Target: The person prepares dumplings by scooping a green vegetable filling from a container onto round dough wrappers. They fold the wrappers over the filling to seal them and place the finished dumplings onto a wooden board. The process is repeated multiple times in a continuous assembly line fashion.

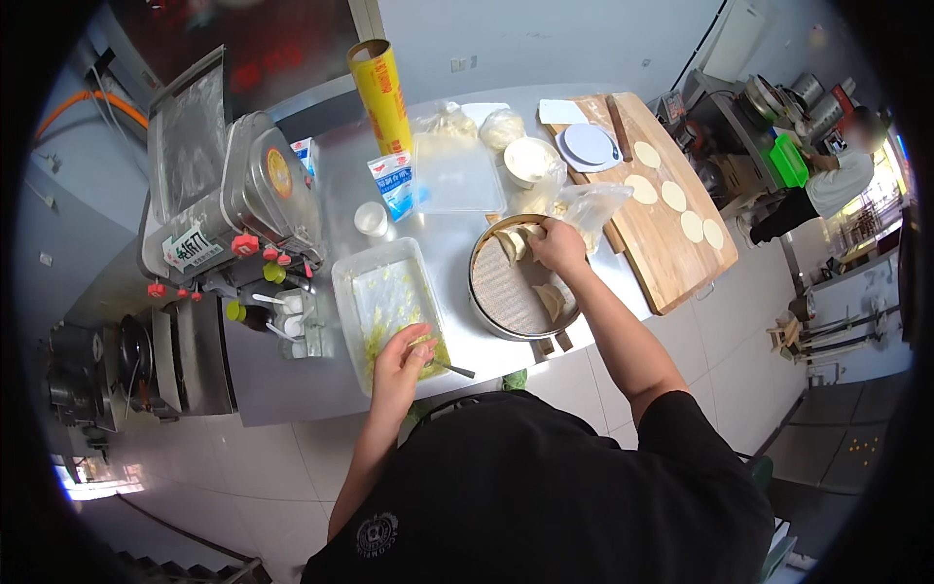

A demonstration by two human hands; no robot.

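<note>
My right hand (560,247) reaches into a round steamer (503,296) lined with a woven mat, its fingertips closed around a pale dumpling (536,232) by the far wall. Folded dumplings (512,247) sit just left of those fingers, and another dumpling (549,301) lies on the mat's right side. Above the near end of a clear plastic tub (344,299) hovers my left hand (401,361), fingers apart and holding nothing that I can see. Yellow-green filling (376,337) clings to the tub's bottom. A dark utensil handle (458,371) sticks out over its right rim, partly behind that hand.
Right of the steamer, a wooden board (657,248) carries several round wrappers (673,196) and a rolling pin (618,128). A kitchen scale (589,146), white bowl (527,160) and film roll (382,98) stand farther back. Left are a dough-rolling machine (244,175) and seasoning jars (293,325). A person (843,175) holds a green basket (789,162).
</note>
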